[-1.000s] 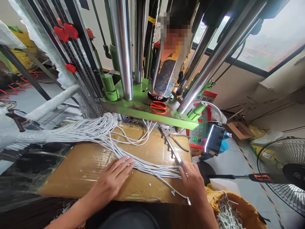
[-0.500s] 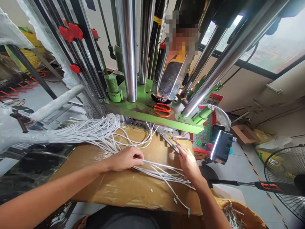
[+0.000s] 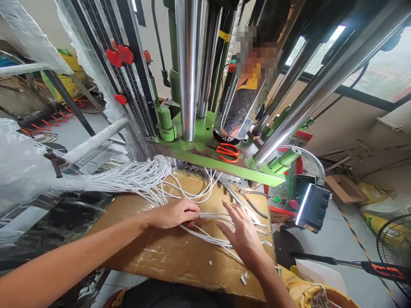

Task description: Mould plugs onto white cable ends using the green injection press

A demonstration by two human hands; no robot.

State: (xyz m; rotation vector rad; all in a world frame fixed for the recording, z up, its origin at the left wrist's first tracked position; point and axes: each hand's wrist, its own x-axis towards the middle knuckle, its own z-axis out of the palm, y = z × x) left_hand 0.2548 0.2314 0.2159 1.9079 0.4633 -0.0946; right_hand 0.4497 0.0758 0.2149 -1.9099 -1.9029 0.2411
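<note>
My left hand (image 3: pixel 176 214) is closed around a few thin white cables (image 3: pixel 210 215) above a cardboard-covered work surface (image 3: pixel 183 256). Over the cables' right part, my right hand (image 3: pixel 243 233) is open with its fingers spread; contact with them is unclear. More white cables (image 3: pixel 205 235) run below my left hand and pass under my right. Pliers with orange-and-black handles (image 3: pixel 257 206) lie spread beyond my right hand, beside a long metal strip (image 3: pixel 233 191). Small white scraps (image 3: pixel 243 280) lie near the front edge.
A green press plate (image 3: pixel 199 156) with steel columns stands behind, with red-handled scissors (image 3: pixel 227 152) on it. A large cable bundle (image 3: pixel 128 177) lies left. At right are a control panel (image 3: pixel 282 188), a lamp (image 3: pixel 313 207), a fan (image 3: pixel 396 244) and a yellow sack (image 3: pixel 300 284).
My right hand has come away from the pliers, moved down over the cables and spread its fingers. My left hand still grips cables. The view has shifted, so the scene sits further right.
</note>
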